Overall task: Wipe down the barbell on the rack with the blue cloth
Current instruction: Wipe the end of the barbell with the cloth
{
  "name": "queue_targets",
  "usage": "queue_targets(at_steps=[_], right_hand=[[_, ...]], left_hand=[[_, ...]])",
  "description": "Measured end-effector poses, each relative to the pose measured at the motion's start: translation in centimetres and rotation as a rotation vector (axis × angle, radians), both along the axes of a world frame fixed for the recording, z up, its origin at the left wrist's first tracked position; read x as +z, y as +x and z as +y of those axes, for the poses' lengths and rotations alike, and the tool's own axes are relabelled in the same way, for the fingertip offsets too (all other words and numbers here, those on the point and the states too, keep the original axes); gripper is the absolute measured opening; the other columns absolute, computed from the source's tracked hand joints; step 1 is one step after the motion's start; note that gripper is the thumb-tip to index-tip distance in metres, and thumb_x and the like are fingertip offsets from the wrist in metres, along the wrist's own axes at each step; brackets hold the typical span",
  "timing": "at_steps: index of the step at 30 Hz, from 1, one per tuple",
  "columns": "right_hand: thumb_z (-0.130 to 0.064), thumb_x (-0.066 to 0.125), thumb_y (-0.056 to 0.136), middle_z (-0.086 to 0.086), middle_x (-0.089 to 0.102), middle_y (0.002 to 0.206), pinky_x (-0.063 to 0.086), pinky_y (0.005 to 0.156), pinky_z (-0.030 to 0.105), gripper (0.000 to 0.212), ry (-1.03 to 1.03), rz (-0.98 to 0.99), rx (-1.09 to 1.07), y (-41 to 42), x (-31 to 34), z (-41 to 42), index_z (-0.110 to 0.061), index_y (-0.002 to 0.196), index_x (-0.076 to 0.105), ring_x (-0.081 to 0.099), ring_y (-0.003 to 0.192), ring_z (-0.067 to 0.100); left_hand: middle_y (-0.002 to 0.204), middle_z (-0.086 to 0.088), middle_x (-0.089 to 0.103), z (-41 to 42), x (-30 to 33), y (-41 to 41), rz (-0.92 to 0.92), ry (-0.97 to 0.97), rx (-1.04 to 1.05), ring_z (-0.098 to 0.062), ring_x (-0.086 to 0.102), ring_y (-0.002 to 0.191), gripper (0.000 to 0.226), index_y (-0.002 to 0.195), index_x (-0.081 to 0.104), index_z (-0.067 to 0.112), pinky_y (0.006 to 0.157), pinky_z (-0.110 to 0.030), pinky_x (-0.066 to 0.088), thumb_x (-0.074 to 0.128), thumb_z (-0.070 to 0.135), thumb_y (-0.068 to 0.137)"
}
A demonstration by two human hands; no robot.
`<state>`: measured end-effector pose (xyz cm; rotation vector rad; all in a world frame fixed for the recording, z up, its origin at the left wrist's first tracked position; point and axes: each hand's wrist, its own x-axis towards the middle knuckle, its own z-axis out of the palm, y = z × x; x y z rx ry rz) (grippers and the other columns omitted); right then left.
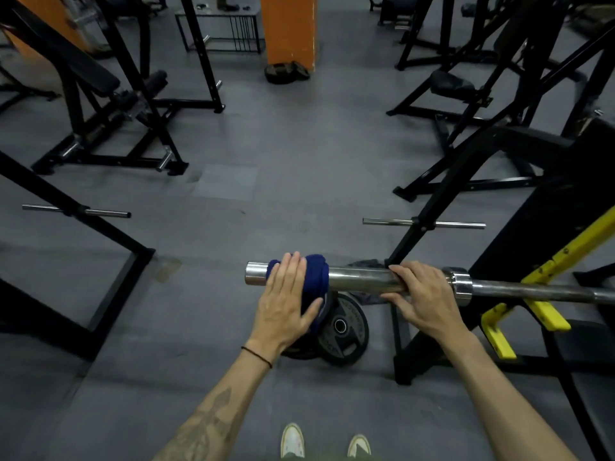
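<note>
The steel barbell (359, 278) lies across the yellow hooks of the rack (545, 314), its thick sleeve end pointing left. The blue cloth (317, 274) is wrapped around the sleeve near its free end. My left hand (283, 301) presses the cloth onto the sleeve, fingers over the top and thumb below. My right hand (422, 294) grips the bare sleeve just left of the collar (461, 285). The thinner shaft runs off to the right.
Two black weight plates (342, 331) lean on the floor under the sleeve. Black rack legs with chrome plate pegs (422, 223) stand ahead on both sides. Benches and machines fill the left and right; an orange pillar (288, 28) stands at the back. My shoes (292, 440) show below.
</note>
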<state>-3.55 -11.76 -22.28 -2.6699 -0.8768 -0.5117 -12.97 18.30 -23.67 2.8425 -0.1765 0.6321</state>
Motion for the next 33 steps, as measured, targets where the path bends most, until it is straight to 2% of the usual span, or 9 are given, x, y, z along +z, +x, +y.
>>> queue_targets(at_steps=[6,12,16,19,22,25,29,31,33], right_hand=[[-0.062,0.044,0.095,0.004,0.067,0.113,0.045,0.087,0.041,0.061,-0.063,-0.021,0.004,0.6,0.3,0.0,-0.013,0.124,0.066,0.064,0.096,0.026],[-0.063,0.043,0.096,0.002,0.068,0.112,0.046,0.087,0.039,0.062,-0.074,-0.027,-0.012,0.5,0.3,0.2,-0.013,0.123,0.066,0.063,0.096,0.023],[-0.064,0.042,0.096,0.002,0.067,0.112,0.045,0.087,0.039,0.062,-0.085,-0.028,-0.015,0.6,0.2,0.2,-0.013,0.123,0.066,0.063,0.096,0.024],[-0.064,0.041,0.097,0.002,0.067,0.112,0.045,0.087,0.04,0.063,-0.092,-0.025,-0.02,0.7,0.2,0.2,-0.013,0.123,0.066,0.063,0.096,0.024],[-0.064,0.041,0.096,0.002,0.067,0.112,0.045,0.086,0.039,0.063,-0.088,-0.028,-0.011,0.6,0.1,0.1,-0.013,0.123,0.066,0.063,0.095,0.024],[-0.064,0.041,0.096,0.001,0.067,0.112,0.046,0.086,0.039,0.063,-0.079,-0.028,-0.01,0.6,0.3,0.1,-0.013,0.122,0.066,0.063,0.095,0.023],[-0.064,0.041,0.096,0.002,0.067,0.11,0.046,0.085,0.039,0.063,-0.077,-0.042,-0.024,0.5,0.3,0.4,-0.013,0.121,0.067,0.064,0.093,0.023],[-0.065,0.039,0.096,0.002,0.067,0.11,0.048,0.084,0.04,0.064,-0.071,-0.05,-0.023,0.4,0.3,0.4,-0.013,0.121,0.067,0.064,0.092,0.022],[-0.067,0.033,0.099,0.002,0.067,0.11,0.048,0.083,0.04,0.067,-0.069,-0.055,-0.019,0.4,0.4,0.3,-0.013,0.12,0.067,0.063,0.091,0.022]], left_hand=[[0.163,-0.018,0.026,7.7,-0.8,-1.7,0.032,-0.047,0.228,-0.031,0.012,0.155,0.082,0.155,0.026,-0.002,0.125,-0.051,0.016,0.037,0.058,0.1],[0.166,-0.018,0.016,2.8,0.7,-0.1,0.007,0.029,0.128,-0.034,0.009,0.155,0.076,0.156,0.027,0.001,0.125,-0.052,0.01,0.043,0.05,0.1],[0.155,-0.016,0.041,-1.7,1.2,1.2,0.094,0.001,0.211,-0.036,0.025,0.15,0.071,0.15,0.04,0.002,0.122,-0.056,0.019,0.036,0.054,0.102],[0.151,-0.014,0.043,-4.4,1.0,1.1,0.113,0.032,0.083,-0.037,0.031,0.146,0.073,0.151,0.039,0.006,0.122,-0.055,0.019,0.031,0.059,0.102],[0.153,-0.011,0.043,-1.9,0.8,0.6,0.055,0.093,0.014,-0.035,0.036,0.144,0.066,0.154,0.038,0.014,0.122,-0.05,0.022,0.04,0.055,0.102],[0.152,-0.014,0.044,3.9,0.3,-0.7,0.053,0.061,0.139,-0.037,0.038,0.143,0.068,0.154,0.038,0.013,0.122,-0.05,0.023,0.041,0.054,0.1],[0.155,-0.02,0.038,6.4,0.2,-1.5,0.111,-0.02,0.305,-0.038,0.024,0.15,0.078,0.155,0.031,0.005,0.123,-0.054,0.018,0.036,0.06,0.099],[0.163,-0.021,0.024,3.7,0.3,-0.5,0.085,-0.02,0.279,-0.036,0.011,0.154,0.084,0.155,0.027,-0.001,0.125,-0.052,0.011,0.042,0.058,0.098],[0.165,-0.02,0.02,-0.2,0.6,0.5,0.066,-0.006,0.207,-0.033,0.009,0.155,0.087,0.156,0.022,-0.003,0.126,-0.051,0.011,0.044,0.059,0.099]])
